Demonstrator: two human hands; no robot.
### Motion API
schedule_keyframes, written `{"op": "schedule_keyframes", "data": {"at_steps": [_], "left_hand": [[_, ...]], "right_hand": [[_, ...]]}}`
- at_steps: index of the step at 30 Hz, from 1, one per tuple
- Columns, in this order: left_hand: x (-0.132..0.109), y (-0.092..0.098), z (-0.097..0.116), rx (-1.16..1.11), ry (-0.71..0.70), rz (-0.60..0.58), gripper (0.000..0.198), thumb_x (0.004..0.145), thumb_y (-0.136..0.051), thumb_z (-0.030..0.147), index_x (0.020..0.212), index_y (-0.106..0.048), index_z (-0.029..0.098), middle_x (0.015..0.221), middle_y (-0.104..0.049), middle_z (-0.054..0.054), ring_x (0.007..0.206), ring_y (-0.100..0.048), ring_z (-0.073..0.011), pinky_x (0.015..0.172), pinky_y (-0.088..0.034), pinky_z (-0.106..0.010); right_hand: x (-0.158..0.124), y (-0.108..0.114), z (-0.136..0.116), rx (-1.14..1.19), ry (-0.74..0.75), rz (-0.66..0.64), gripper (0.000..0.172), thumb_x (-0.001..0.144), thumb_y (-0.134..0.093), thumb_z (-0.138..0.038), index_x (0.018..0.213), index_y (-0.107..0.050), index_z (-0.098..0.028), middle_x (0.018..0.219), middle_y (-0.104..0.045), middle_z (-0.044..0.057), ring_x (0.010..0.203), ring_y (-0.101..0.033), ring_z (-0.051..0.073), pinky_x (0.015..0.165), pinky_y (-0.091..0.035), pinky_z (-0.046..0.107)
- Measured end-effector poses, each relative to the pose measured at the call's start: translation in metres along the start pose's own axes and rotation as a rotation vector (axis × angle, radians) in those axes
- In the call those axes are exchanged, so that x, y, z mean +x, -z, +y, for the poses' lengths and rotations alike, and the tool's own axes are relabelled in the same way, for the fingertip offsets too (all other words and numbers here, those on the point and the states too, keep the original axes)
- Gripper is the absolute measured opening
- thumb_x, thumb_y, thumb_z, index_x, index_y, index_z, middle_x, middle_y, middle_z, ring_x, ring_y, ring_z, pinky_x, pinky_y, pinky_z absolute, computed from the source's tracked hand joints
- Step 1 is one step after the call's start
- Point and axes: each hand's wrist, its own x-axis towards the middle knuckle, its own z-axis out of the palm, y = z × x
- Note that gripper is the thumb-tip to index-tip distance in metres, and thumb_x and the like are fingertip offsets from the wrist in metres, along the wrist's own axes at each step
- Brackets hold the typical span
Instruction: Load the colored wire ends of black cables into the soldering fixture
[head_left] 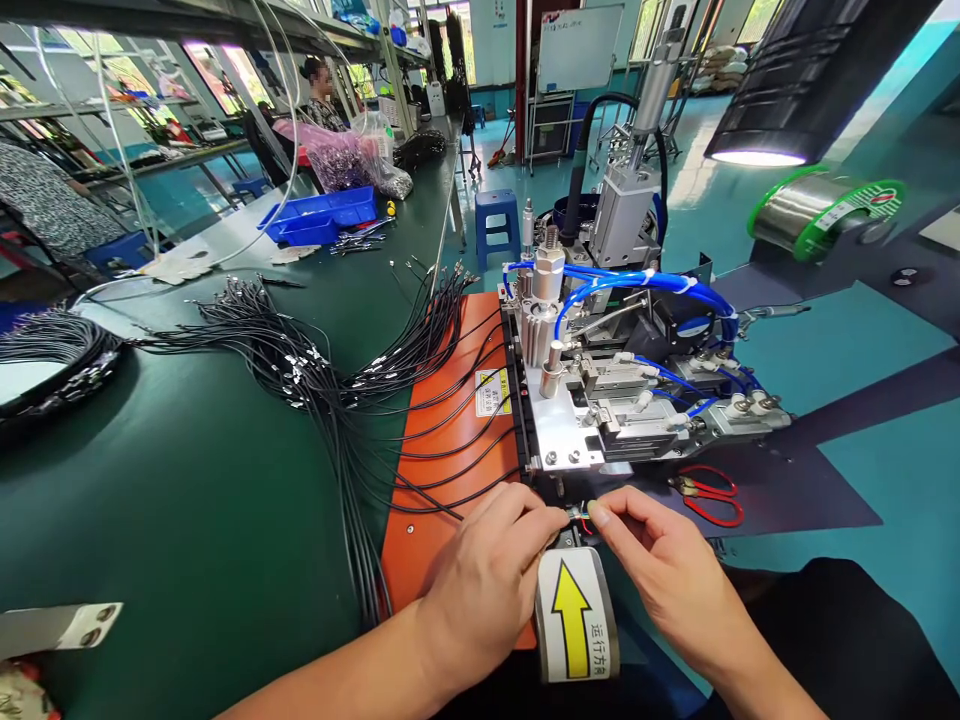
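Observation:
At the front end of the metal soldering machine (562, 420), my left hand (499, 560) pinches the end of a black cable (427, 490). Facing it, my right hand (656, 555) has thumb and forefinger closed on the thin coloured wires (583, 514) fanning from that cable end. Both sets of fingertips nearly meet above a curved plate (576, 615) with a yellow arrow. Further black cables run side by side over the orange board (442, 440) into the machine's edge. My fingers partly hide the wire tips.
Bundled black cables (300, 370) lie on the green table (225, 520). Red-handled cutters (709, 492) rest right of the machine. A solder wire spool (817, 215) and a black lamp (795, 90) stand at upper right. Blue trays (322, 215) sit farther back; a person (322, 95) sits beyond.

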Motion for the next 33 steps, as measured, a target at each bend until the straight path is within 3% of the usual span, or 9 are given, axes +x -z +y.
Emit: {"op": "schedule_keyframes", "data": {"at_steps": [16, 33], "left_hand": [[-0.003, -0.006, -0.007, 0.031, 0.041, -0.001, 0.026, 0.095, -0.051, 0.006, 0.110, -0.069, 0.018, 0.093, -0.058, -0.008, 0.088, -0.053, -0.0205, 0.075, -0.050, -0.031], [-0.001, -0.007, -0.003, 0.116, 0.066, -0.019, 0.022, 0.099, -0.049, 0.015, 0.106, -0.070, 0.017, 0.091, -0.057, -0.008, 0.086, -0.054, -0.0228, 0.074, -0.052, -0.035]], "right_hand": [[0.008, -0.005, 0.006, 0.004, -0.005, 0.015, 0.040, 0.097, -0.052, -0.059, 0.093, -0.063, -0.021, 0.083, -0.061, 0.002, 0.076, -0.052, 0.017, 0.068, -0.045, 0.027], [0.007, -0.010, 0.012, -0.023, -0.014, 0.072, 0.044, 0.095, -0.051, -0.062, 0.092, -0.066, -0.021, 0.083, -0.065, 0.004, 0.074, -0.057, 0.018, 0.065, -0.047, 0.027]]}}
